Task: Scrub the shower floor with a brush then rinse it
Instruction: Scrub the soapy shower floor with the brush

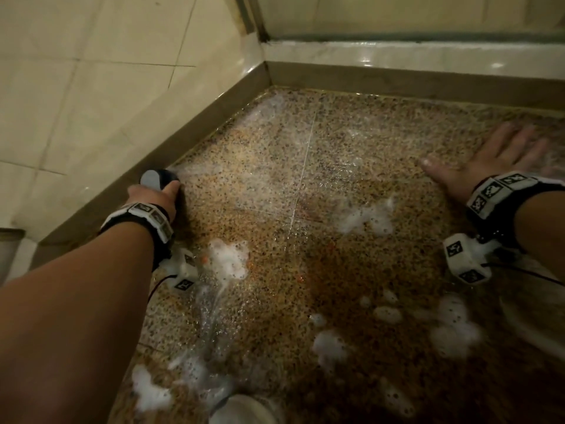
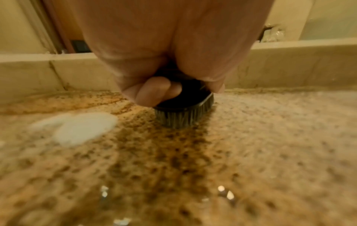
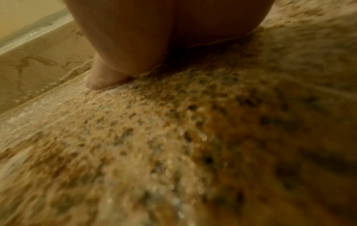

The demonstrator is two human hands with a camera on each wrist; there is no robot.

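Wet speckled brown granite shower floor fills the view, dotted with white foam patches. Over by the brown skirting on the left, the left hand curls its fingers round a round black scrubbing brush, bristles down on the stone just beside that skirting. Far right of the skirting, the right hand lies flat, fingers spread, pressing the wet floor, holding nothing.

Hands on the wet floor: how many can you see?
2. The left hand grips a round black scrub brush by the left wall. The right hand lies flat, fingers spread, on the speckled brown stone shower floor at the right.
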